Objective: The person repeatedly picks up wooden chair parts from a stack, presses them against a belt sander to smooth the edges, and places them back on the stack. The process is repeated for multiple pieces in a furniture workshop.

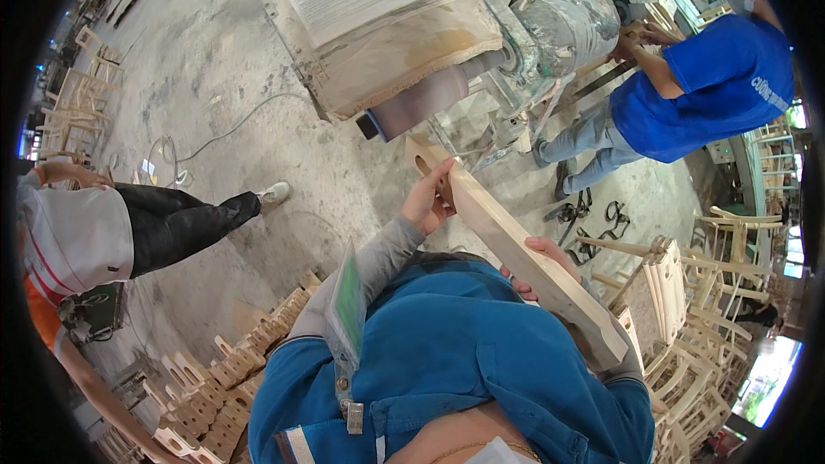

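Between my two hands is a long pale wooden board [507, 236], slanting from the machine down toward my right side. Near its far end, beside an oval slot, my left hand [430, 198] is closed round the edge. Farther down the board, my right hand [550, 262] grips it, partly hidden behind the wood. The board's far tip lies just short of the belt sander [430, 103], whose brown belt shows under a worn, dusty wooden cover [412, 51]. From this view I cannot tell whether the tip touches the belt.
At the upper right a co-worker in a blue shirt [722, 86] handles wood at the machine. Another person in a white shirt [77, 232] stands at left. Slotted wooden pieces [206, 395] are stacked lower left; chair frames [696, 361] pile up at right. Black straps [601, 223] and a cable [232, 125] lie on the floor.
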Demonstrator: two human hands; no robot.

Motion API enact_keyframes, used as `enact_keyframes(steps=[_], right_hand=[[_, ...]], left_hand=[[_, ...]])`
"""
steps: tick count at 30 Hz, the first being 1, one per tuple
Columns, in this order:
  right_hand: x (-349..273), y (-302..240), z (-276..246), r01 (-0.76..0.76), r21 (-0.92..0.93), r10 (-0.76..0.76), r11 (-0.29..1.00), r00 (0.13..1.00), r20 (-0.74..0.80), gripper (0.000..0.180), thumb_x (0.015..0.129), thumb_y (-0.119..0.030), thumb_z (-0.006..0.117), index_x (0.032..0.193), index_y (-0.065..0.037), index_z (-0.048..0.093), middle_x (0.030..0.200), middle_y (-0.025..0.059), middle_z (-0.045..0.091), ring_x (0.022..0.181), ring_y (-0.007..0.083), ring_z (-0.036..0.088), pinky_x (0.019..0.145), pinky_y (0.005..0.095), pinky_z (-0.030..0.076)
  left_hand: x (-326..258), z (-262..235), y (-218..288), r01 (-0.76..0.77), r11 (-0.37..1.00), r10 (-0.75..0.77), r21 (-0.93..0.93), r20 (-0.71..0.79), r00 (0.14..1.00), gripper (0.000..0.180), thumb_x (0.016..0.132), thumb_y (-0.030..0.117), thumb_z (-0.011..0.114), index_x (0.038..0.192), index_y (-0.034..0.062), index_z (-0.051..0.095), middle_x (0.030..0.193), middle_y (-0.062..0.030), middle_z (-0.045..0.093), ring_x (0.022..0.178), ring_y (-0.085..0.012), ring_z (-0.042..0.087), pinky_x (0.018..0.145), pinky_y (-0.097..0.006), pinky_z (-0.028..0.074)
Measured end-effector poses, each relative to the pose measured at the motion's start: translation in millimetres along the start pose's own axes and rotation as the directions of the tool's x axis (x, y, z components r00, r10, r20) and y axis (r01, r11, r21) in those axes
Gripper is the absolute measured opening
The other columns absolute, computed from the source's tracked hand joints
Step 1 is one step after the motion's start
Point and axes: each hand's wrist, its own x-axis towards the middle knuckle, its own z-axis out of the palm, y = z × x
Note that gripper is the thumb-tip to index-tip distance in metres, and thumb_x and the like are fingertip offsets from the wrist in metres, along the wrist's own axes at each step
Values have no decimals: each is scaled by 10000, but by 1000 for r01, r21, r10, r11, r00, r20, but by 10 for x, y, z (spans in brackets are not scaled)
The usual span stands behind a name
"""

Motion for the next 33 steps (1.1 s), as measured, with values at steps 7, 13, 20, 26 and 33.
enact_keyframes(steps=[7,13,20,26,33], right_hand=[[183,-117,238,19,-49,-19,999,1000,0,572,845,-439,447,1201,3,373,870,149,504,590,187,503,436,297,432],[249,-151,407,26,-101,-32,995,998,-55,582,850,-443,425,1224,-1,364,909,171,525,561,198,500,417,305,427],[239,-86,353,34,-7,-34,999,999,-42,566,853,-427,427,1203,13,371,898,170,519,577,197,509,425,304,432],[292,-75,436,71,-73,-73,995,997,-34,561,845,-434,442,1166,24,396,870,153,512,577,172,506,423,281,446],[291,-56,495,64,-56,-67,996,996,-64,545,849,-432,436,1161,14,399,859,145,509,581,171,515,420,281,444]], left_hand=[[133,-96,200,-48,997,48,60,2,999,612,770,460,655,1170,53,437,1000,-80,526,859,-198,565,781,-381,487],[126,-160,311,-66,997,64,49,24,998,625,770,452,658,1191,57,418,1044,-93,514,933,-204,545,786,-392,488],[131,-134,328,-45,998,43,51,44,998,611,771,428,661,1205,75,415,1075,-89,504,965,-204,529,812,-403,477],[132,-183,379,-39,998,38,44,37,999,590,775,420,660,1195,81,420,1066,-87,501,935,-200,536,797,-393,478],[81,-137,451,-46,996,42,78,57,998,563,787,418,647,1185,87,426,1071,-88,488,940,-197,528,787,-385,480]])
